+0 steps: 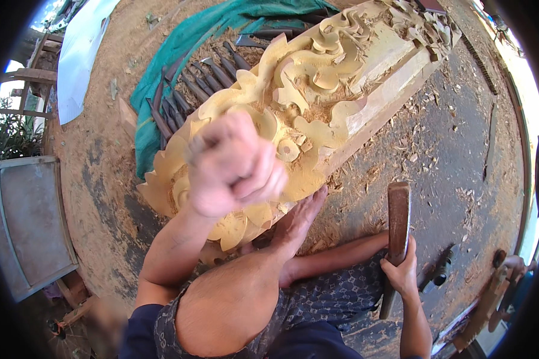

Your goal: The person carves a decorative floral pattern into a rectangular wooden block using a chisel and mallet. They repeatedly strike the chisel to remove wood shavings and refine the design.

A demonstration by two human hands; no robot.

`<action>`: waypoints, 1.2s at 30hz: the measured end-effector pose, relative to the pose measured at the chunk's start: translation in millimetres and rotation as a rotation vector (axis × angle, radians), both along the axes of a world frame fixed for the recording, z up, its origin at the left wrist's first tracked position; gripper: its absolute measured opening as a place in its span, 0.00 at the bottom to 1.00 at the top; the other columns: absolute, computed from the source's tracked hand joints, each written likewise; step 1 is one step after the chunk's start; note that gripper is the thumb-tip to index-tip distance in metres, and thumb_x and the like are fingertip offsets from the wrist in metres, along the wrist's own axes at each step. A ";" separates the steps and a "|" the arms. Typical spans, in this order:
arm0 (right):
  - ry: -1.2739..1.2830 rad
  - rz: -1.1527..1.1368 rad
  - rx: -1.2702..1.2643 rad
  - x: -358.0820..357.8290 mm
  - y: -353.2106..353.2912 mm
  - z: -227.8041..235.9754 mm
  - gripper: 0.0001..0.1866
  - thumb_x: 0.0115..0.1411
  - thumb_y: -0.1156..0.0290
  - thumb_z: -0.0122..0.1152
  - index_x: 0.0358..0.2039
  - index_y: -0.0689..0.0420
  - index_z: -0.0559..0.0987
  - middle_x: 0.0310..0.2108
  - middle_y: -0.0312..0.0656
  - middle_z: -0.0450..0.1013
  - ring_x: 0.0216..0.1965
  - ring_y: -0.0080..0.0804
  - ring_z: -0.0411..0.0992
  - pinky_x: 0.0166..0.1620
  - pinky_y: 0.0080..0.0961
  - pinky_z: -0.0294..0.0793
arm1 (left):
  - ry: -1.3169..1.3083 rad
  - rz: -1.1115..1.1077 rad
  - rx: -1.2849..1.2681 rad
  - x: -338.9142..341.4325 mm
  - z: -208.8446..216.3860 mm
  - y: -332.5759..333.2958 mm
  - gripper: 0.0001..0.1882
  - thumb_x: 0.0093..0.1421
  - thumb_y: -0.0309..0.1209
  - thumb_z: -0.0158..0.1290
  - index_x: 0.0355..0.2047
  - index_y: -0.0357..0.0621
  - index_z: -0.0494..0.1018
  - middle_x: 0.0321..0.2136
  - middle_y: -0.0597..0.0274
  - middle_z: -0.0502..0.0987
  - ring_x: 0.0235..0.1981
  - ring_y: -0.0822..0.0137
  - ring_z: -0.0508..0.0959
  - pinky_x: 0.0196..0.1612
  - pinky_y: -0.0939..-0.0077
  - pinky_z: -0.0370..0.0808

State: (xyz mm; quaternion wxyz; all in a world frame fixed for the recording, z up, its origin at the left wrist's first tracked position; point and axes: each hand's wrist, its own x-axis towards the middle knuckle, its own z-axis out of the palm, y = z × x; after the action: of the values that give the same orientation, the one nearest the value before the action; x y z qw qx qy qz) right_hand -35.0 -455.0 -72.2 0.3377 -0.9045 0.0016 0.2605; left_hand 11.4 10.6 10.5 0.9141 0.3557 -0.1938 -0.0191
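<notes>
My left hand (236, 164) is raised over the near end of a carved wooden panel (317, 128) with scrolling leaf shapes. Its fingers are curled closed and blurred by motion; what they hold, if anything, is hidden. Off to the right, my right hand (402, 269) grips a brown wooden mallet (399, 218), a long flat-sided bar standing roughly upright beside my leg. Beyond the panel's left edge, several dark-handled carving chisels (206, 78) lie in a row on a green cloth (147, 96).
Wood chips (395, 155) litter the dark ground right of the panel. My bare foot (302, 218) rests against the panel's near edge. A dark cylindrical object (440, 275) lies right of my right hand. At the left stand a grey panel (33, 221) and a white sheet (81, 60).
</notes>
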 end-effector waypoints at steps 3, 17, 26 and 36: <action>0.064 -0.046 0.016 5.6 -10.6 -12.1 0.44 0.45 0.74 0.70 0.64 0.64 0.65 0.51 0.52 0.70 0.54 0.45 0.72 0.56 0.39 0.75 | 0.086 0.211 0.056 -3.1 19.7 -10.9 0.16 0.74 0.39 0.52 0.31 0.44 0.66 0.18 0.67 0.68 0.16 0.74 0.63 0.21 0.75 0.60; 0.229 -0.281 0.335 19.4 14.1 8.1 0.26 0.51 0.80 0.64 0.51 0.60 0.68 0.28 0.38 0.72 0.24 0.24 0.72 0.28 0.24 0.76 | -0.193 0.494 0.463 -7.1 4.6 14.2 0.18 0.78 0.45 0.37 0.31 0.50 0.61 0.18 0.69 0.64 0.16 0.72 0.62 0.26 0.70 0.62; 0.216 -0.264 0.328 20.0 16.2 11.6 0.24 0.52 0.78 0.65 0.50 0.60 0.69 0.28 0.37 0.72 0.24 0.23 0.72 0.28 0.23 0.74 | -0.191 0.527 0.452 -7.0 -2.3 17.0 0.18 0.78 0.44 0.38 0.31 0.50 0.61 0.17 0.69 0.64 0.16 0.72 0.62 0.25 0.69 0.62; -0.318 0.086 -0.088 56.0 53.5 58.3 0.36 0.53 0.75 0.68 0.63 0.59 0.67 0.40 0.57 0.80 0.42 0.47 0.83 0.46 0.40 0.79 | -0.348 0.463 0.410 13.4 -7.9 6.8 0.11 0.72 0.29 0.50 0.31 0.37 0.69 0.14 0.66 0.65 0.13 0.76 0.59 0.17 0.73 0.58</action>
State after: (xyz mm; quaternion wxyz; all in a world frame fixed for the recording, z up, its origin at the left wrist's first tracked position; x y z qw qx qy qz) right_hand 21.0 -401.5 -13.8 0.2823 -0.9474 -0.0793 0.1282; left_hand 24.8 17.4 2.6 0.7568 0.5644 -0.2531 0.2113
